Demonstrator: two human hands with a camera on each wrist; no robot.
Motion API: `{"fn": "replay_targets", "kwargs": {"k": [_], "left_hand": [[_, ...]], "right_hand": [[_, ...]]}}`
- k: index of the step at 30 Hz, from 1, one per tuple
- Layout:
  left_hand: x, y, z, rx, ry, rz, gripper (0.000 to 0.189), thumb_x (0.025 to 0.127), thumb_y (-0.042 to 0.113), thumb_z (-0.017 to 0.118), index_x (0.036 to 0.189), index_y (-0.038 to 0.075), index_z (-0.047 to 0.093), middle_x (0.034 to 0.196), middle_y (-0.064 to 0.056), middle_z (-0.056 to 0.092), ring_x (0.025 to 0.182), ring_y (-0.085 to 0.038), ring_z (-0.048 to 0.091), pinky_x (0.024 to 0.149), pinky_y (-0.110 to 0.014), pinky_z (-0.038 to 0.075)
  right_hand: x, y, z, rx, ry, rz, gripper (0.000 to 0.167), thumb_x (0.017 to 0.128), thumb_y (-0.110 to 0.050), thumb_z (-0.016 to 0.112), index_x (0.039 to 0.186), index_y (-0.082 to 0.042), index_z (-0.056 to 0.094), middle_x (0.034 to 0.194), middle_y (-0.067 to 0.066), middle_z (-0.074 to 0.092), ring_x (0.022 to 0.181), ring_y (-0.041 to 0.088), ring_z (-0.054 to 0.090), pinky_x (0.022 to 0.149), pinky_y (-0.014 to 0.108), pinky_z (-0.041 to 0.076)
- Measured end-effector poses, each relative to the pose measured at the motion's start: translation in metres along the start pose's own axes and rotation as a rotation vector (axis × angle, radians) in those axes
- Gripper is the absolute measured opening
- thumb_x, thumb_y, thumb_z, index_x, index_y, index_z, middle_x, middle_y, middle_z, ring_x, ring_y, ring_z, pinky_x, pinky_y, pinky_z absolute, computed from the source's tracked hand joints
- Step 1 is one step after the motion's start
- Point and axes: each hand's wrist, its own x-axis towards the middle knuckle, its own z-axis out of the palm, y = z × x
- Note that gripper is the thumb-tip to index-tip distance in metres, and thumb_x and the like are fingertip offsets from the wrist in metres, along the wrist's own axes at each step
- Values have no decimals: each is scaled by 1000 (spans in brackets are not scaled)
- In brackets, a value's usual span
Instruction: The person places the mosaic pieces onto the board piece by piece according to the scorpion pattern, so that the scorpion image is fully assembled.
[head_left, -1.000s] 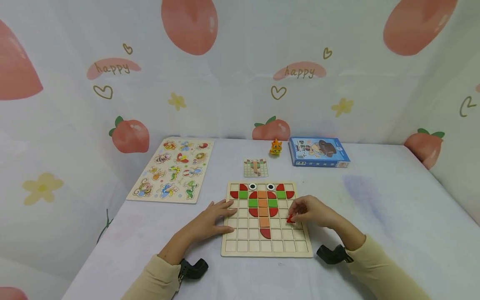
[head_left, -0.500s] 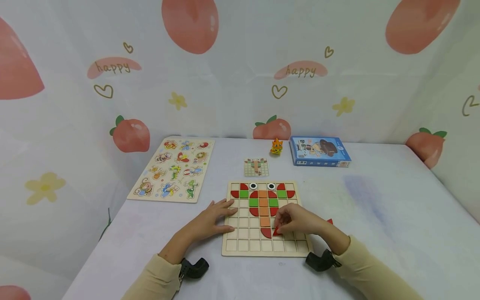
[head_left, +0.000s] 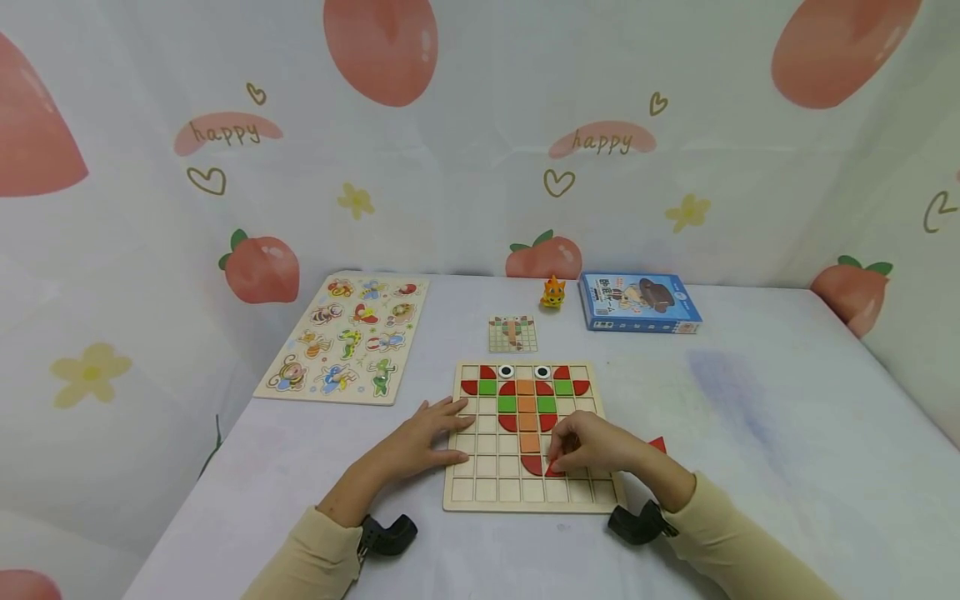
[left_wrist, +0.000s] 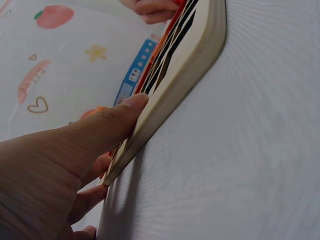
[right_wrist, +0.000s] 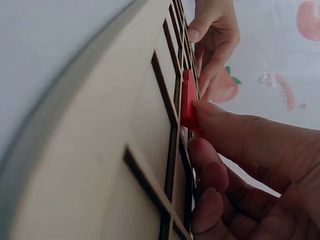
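Note:
A light wooden grid board [head_left: 476,493] lies on the table with red, green and orange pieces and two eye discs set in its squares. At the board's left edge rests my left hand [head_left: 420,443], fingers spread, its thumb on the rim in the left wrist view. My right hand [head_left: 596,442] pinches a red triangular piece [head_left: 552,470] between thumb and fingers. That piece sits low over a square right beside the red quarter-round piece [head_left: 532,464] under the orange column. In the right wrist view, the thumb presses against the red triangular piece [right_wrist: 188,102].
Another red piece [head_left: 657,444] lies right of the board, partly hidden by the right wrist. Behind the board are a small pattern card [head_left: 513,334], an orange toy figure [head_left: 552,292] and a blue box [head_left: 639,302]. An insect picture puzzle [head_left: 341,340] lies back left.
My right hand has moved left and toward the near side with the red triangular piece, from the board's right side to beside the quarter-round piece, then settled lower. The left hand has stayed put.

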Motion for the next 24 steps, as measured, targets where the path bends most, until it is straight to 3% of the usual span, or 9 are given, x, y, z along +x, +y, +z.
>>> {"fn": "replay_targets", "kwargs": {"k": [17,24], "left_hand": [[0,-1,1,-13,1,3,58,83,37,67,132,7,54,150,-12,33,142,-32,21,115,-58,9],[1,-2,1,5,-5,-10,59,83,37,67,133,9,52,151,-8,32,143,-29,20,116,-56,8]], "right_hand": [[-1,-2,1,-54,7,-10,4,79,-10,72,81,-6,71,76,-2,66,65,5,52,59,17,49],[-12,3,-8,-76,88,20,10,82,-16,71,88,-8,70,73,-4,60,66,6,51,60,18,48]]}}
